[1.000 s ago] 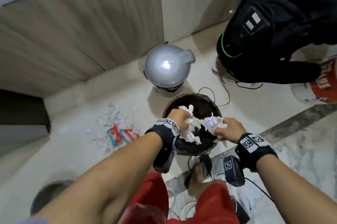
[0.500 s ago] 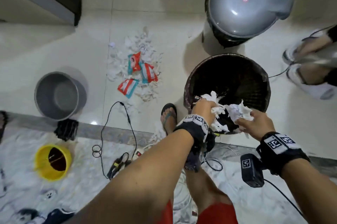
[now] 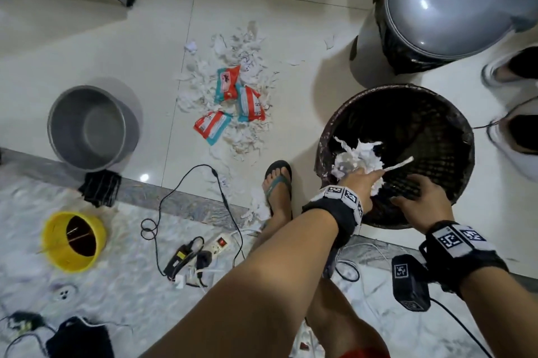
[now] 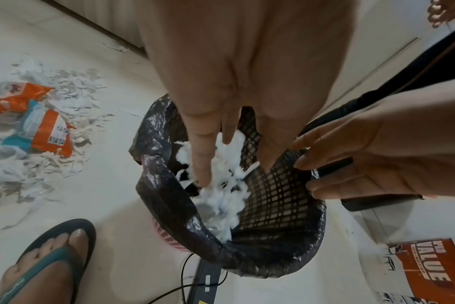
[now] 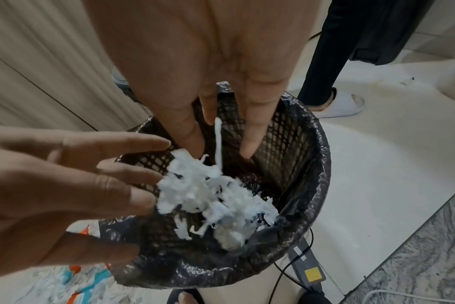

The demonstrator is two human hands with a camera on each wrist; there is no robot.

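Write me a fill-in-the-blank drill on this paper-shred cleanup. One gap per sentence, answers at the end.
1. White paper shreds fall below the left hand into the mesh ____.
2. The basket is lined with a dark plastic ____.
3. ____ red-and-teal packets lie in the litter pile on the floor.
4. The right hand, fingers straight over the basket, holds ____.

Missing words: basket; bag; Three; nothing

Blurred paper shreds hide part of the basket; the lidded bin is cut off.
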